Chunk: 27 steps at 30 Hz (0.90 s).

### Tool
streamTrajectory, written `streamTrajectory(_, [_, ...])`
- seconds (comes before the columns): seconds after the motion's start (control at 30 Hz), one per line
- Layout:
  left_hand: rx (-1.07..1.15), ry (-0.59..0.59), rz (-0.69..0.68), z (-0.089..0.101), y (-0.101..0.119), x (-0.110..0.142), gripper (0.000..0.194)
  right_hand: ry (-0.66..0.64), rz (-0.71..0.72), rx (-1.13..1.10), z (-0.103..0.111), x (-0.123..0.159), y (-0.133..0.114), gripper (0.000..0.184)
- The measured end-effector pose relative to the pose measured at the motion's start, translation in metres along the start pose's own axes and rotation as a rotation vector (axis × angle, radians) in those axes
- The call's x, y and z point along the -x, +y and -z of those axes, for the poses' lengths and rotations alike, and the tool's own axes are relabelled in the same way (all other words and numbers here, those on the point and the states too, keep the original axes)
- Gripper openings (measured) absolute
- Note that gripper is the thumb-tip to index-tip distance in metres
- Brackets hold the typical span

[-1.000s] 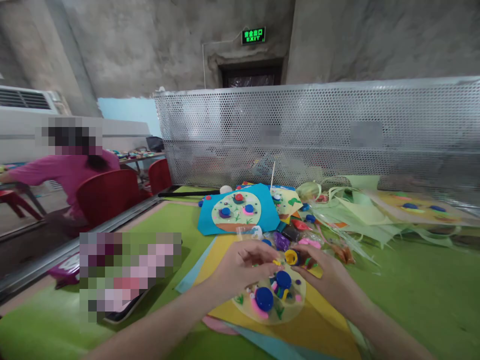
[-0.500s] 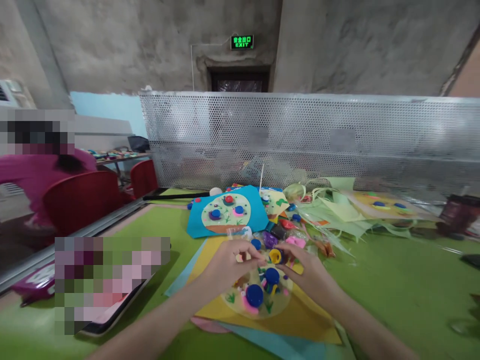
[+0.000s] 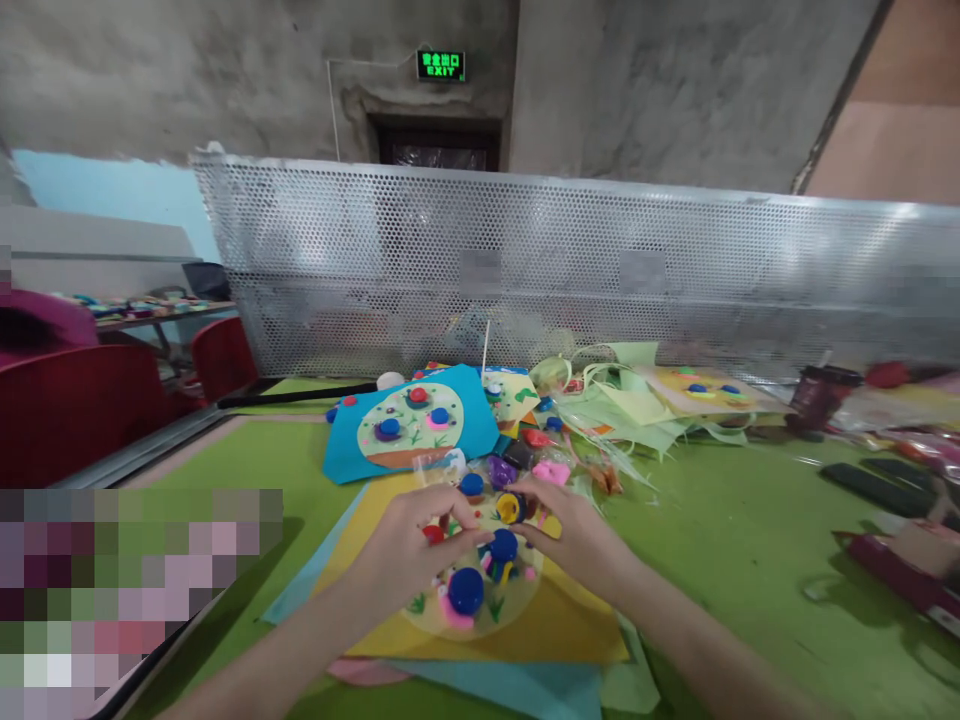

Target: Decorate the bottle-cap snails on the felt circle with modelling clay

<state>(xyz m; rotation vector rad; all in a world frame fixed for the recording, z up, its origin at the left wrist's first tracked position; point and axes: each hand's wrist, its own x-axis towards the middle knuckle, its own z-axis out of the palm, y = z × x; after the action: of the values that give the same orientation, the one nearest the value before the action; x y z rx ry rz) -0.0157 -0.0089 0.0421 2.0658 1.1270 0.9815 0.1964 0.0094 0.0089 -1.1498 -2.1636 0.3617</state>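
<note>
- Yellow-lined blue cap (image 3: 511,508): one, raised above the upper part of the pale disc (image 3: 519,607), its lined side toward the left hand.
- Right hand (image 3: 577,528): fingers clamped on that cap, thumb below.
- Left hand (image 3: 420,528): thumb and forefinger tips close together, beside the cap; whether they pinched anything could not be told.
- Yellow sheet (image 3: 559,640): one, beneath the disc, on the tabletop (image 3: 720,610).
- Pink-edged blue cap (image 3: 466,591): one, on the disc, below the hands.
- Second blue cap (image 3: 503,545): one, just beneath the held piece.
- Step in hand, as judged: working the lined cap between both hands.
- Call of the next move, as judged: a light, steady grip, with fingertips kept off the raised pieces.
</note>
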Motion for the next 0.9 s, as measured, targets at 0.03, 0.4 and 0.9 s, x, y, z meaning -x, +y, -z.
streamTrajectory(0.03, [-0.009,-0.001,-0.016,0.001,0.0,0.0,0.02,0.001,-0.002,0.001,0.0,0.0,0.001,0.03])
streamTrajectory(0.4, [-0.15,0.04,-0.183,0.002,-0.002,0.0,0.019,-0.013,0.008,-0.092,0.0,0.007,-0.011,0.028])
streamTrajectory(0.9, [-0.438,0.053,-0.682,-0.006,-0.004,0.004,0.037,-0.186,-0.183,-0.721,0.002,0.015,-0.039,0.013])
